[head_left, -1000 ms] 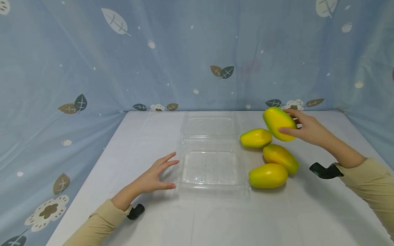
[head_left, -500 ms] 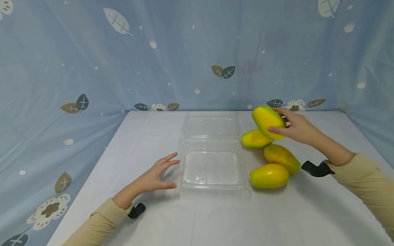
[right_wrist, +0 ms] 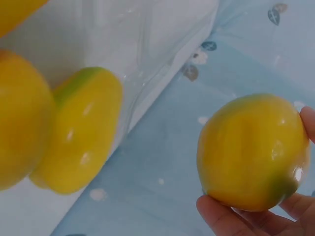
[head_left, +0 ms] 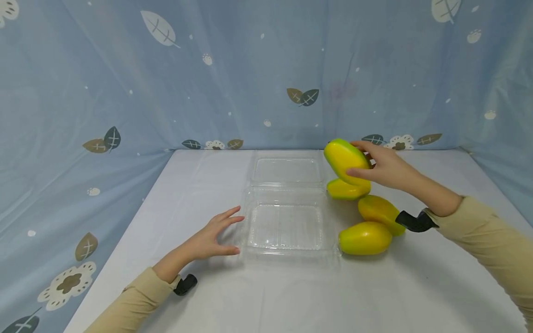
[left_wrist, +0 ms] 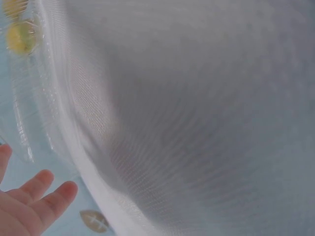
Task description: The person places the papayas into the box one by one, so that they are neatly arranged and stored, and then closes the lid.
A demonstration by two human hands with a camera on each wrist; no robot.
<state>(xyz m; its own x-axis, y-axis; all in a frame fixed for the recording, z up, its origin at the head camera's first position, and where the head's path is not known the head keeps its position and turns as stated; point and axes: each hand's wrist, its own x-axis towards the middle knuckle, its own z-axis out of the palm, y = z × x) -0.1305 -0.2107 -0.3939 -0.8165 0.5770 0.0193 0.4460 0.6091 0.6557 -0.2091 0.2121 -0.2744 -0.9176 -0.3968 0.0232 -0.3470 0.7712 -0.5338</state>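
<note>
Mango (head_left: 343,159), gripped by the right hand (head_left: 389,166), hangs right of the box (head_left: 285,226), long axis slanting upper-left to lower-right in head view; left hand (head_left: 208,238), spread, is beside the box's left.

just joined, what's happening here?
A person's right hand holds one yellow-green fruit up off the table. The other three fruits lie to the right of a clear box, its lid folded back. The left hand is spread at the box's left side; can't tell if it touches. All four fruits are outside the box.
</note>
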